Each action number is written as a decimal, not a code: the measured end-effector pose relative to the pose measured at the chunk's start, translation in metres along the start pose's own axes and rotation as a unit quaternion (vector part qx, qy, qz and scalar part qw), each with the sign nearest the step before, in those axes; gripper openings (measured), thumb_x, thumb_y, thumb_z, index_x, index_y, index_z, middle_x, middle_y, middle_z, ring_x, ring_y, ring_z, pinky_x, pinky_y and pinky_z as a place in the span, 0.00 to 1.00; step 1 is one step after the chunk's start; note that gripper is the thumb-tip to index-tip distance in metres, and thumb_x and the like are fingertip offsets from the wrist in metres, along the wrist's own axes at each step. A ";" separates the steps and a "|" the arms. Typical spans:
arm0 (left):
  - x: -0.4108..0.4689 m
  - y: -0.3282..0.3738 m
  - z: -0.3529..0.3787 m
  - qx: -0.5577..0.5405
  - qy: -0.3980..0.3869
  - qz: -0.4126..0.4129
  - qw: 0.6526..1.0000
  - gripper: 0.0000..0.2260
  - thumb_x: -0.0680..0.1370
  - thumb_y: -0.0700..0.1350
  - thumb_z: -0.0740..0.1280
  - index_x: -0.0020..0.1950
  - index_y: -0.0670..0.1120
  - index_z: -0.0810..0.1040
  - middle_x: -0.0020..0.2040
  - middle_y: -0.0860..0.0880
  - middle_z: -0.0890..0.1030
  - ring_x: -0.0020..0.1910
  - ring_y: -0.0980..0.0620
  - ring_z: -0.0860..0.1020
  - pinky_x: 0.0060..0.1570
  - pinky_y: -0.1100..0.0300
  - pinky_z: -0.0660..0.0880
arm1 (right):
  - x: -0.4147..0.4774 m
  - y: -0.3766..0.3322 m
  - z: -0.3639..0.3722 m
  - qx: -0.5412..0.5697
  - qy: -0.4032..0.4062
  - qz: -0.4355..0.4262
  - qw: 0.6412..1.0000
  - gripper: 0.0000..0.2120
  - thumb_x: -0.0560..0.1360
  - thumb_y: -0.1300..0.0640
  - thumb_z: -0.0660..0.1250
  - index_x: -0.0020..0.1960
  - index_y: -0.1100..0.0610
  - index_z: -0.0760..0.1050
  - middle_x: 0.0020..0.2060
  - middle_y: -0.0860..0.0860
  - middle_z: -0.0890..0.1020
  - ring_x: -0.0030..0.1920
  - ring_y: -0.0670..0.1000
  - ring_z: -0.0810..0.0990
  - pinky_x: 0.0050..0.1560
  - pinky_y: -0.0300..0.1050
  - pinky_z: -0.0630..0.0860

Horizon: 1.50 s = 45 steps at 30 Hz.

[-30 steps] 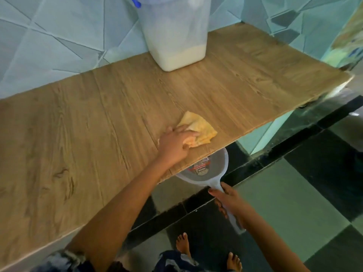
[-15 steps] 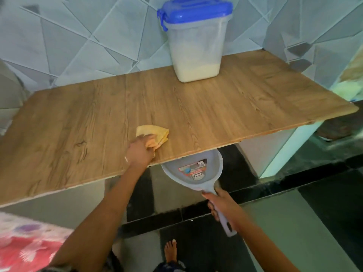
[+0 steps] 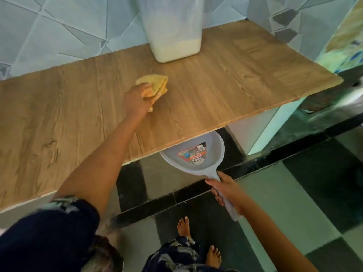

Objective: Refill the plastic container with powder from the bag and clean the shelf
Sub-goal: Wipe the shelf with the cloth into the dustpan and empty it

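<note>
- Sweeping back up the shelf [image 3: 245,81]: the left hand [image 3: 137,100] has carried the yellow cloth [image 3: 156,85] away from the front edge, where it was a moment ago, to mid-depth, nearer the plastic container [image 3: 172,32].
- That looks like the reset for another stroke, pulling any loose powder forward and over the edge. The wiping half of the job seems well under way.
- The dustpan [image 3: 196,163] hasn't budged. Its mouth sits tucked under the front edge, right of the wiping arm, ready to catch.
- Left grip: fingers curled into the bunched cloth, pressing it flat to the wood.
- Right grip: the right hand [image 3: 227,191] is wrapped round the dustpan's handle, holding the pan level below the shelf.
- The container stands at the back edge against the tiled wall, with white powder filling only its lower part. No bag in view.
</note>
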State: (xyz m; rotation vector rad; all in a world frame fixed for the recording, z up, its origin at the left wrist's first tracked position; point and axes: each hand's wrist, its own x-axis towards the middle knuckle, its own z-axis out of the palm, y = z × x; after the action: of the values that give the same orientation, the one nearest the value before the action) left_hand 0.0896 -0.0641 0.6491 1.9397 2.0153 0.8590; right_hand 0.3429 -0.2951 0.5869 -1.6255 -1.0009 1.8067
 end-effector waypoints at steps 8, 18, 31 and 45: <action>0.109 -0.017 0.042 0.065 -0.086 -0.024 0.994 0.21 0.75 0.55 0.63 0.67 0.51 0.72 0.69 0.46 0.73 0.68 0.44 0.70 0.66 0.55 0.64 | 0.020 -0.006 -0.009 0.017 0.038 0.037 0.998 0.04 0.77 0.55 0.64 0.52 0.49 0.73 0.28 0.49 0.74 0.23 0.42 0.71 0.24 0.35 0.71; 0.061 0.066 0.101 0.043 -0.238 0.149 0.959 0.28 0.66 0.56 0.64 0.67 0.57 0.71 0.66 0.49 0.76 0.63 0.44 0.75 0.62 0.52 0.71 | 0.018 -0.009 -0.027 0.067 0.072 0.034 0.995 0.06 0.77 0.55 0.63 0.53 0.53 0.72 0.31 0.51 0.73 0.25 0.45 0.70 0.24 0.36 0.70; 0.026 0.151 0.103 -0.185 -0.164 0.166 0.955 0.22 0.68 0.51 0.71 0.61 0.49 0.78 0.59 0.51 0.81 0.52 0.60 0.77 0.52 0.65 0.73 | 0.009 -0.023 -0.095 0.065 0.064 0.018 0.996 0.03 0.78 0.56 0.62 0.50 0.49 0.71 0.29 0.50 0.73 0.25 0.43 0.70 0.25 0.35 0.70; -0.047 0.258 0.167 -0.101 -0.299 0.176 0.933 0.25 0.67 0.49 0.68 0.64 0.48 0.76 0.62 0.50 0.78 0.60 0.55 0.76 0.55 0.68 0.69 | 0.017 -0.026 -0.231 0.039 0.045 -0.006 0.998 0.02 0.77 0.56 0.63 0.48 0.50 0.71 0.29 0.49 0.74 0.25 0.43 0.71 0.25 0.33 0.71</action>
State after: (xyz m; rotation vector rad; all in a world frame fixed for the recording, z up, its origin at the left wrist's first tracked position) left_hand 0.4003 -0.0760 0.6428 2.1327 1.2125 0.4285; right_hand 0.5648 -0.2235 0.5945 -1.6339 -0.8874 1.7274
